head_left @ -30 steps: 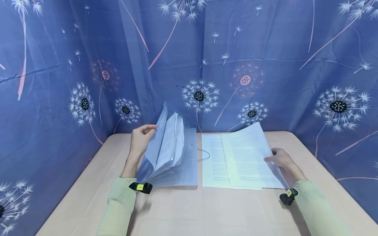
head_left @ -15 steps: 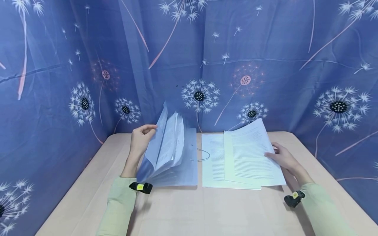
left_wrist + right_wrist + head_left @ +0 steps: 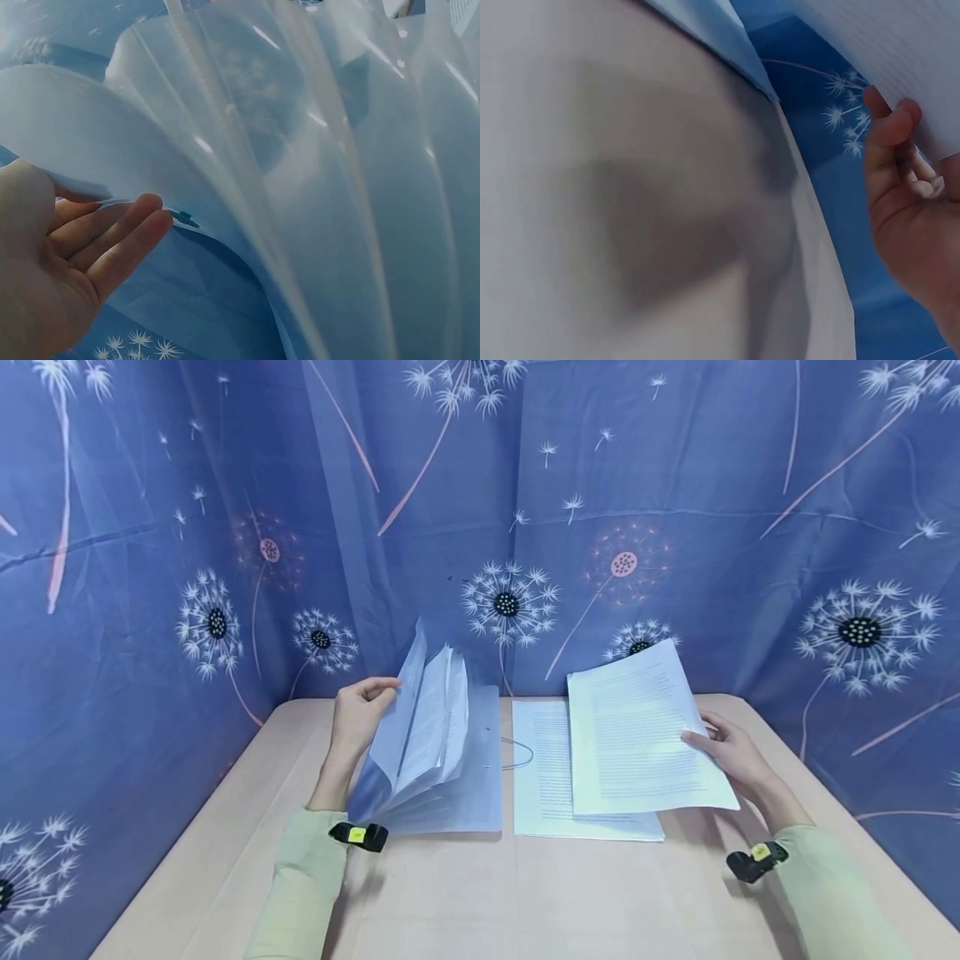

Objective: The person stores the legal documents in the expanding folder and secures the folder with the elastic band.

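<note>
On the left of the table a translucent blue folder (image 3: 480, 760) lies open, its cover and inner sleeves raised and fanned. My left hand (image 3: 360, 714) pinches the raised cover's edge between thumb and fingers; the left wrist view shows that cover (image 3: 82, 127) bending over the fingers. Papers (image 3: 431, 718) stand inside the sleeves. My right hand (image 3: 731, 752) pinches the right edge of a printed sheet (image 3: 637, 743), lifted and tilted; whether it is one sheet or more I cannot tell. Below it a stack of printed paper (image 3: 538, 777) lies flat, partly covered.
A thin loop of cord (image 3: 521, 753) sticks out from the folder's right edge toward the stack. The beige table (image 3: 525, 893) runs back to a blue dandelion-print curtain (image 3: 450, 485), which also hangs along both sides.
My right hand has moved slightly right and up, lifting the printed sheet away from the stack and table. The left hand and the folder have stayed in place.
</note>
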`<state>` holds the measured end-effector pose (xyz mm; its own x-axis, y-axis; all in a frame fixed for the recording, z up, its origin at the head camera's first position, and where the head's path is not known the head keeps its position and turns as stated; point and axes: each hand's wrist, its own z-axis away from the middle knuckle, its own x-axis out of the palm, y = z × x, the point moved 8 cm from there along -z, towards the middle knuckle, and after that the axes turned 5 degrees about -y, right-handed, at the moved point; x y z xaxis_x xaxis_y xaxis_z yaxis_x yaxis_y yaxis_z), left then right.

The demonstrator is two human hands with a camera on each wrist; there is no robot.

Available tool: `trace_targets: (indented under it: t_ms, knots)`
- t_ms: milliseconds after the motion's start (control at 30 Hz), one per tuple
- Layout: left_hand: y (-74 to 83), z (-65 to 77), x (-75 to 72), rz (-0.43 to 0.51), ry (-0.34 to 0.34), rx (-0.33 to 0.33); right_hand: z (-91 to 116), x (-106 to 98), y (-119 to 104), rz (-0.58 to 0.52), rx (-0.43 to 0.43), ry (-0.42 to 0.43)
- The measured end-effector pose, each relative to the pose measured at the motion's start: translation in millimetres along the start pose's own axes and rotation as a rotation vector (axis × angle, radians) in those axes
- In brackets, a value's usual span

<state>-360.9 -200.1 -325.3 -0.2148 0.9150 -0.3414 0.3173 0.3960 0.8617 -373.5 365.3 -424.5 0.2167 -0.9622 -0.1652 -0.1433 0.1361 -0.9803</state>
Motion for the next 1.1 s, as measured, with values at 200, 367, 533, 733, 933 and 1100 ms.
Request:
trace_targets:
  t_ms: [200,367,533,733,933,1100]
  knots:
    - [-0.1,0.1,-0.5,-0.001,-0.007,-0.007,-1.4,1.2,-2.8,-0.108,-0.006,0.006]
    - [-1.6,-0.7,-0.6,0.003,-0.01,-0.011,-4.3,4.2,-6.2,-0.137,-0.003,0.017]
    - [-2.4,-1.4,-1.0,0.002,-0.009,-0.01,-7.4,12.5,-15.2,-0.159,-0.012,0.002]
    - [-1.0,-1.2,-1.5,0.006,0.0,-0.002,-13.1,23.1,-24.4,-0.152,-0.03,-0.001]
    - [-1.3,-1.9,-1.1,-0.004,0.004,-0.003,-19.9,40.5,-35.4,-0.132,-0.045,-0.026]
    - [-2.9,-2.3,-0.5,-0.003,-0.004,-0.008,-24.9,55.1,-44.2,-0.122,-0.027,-0.024]
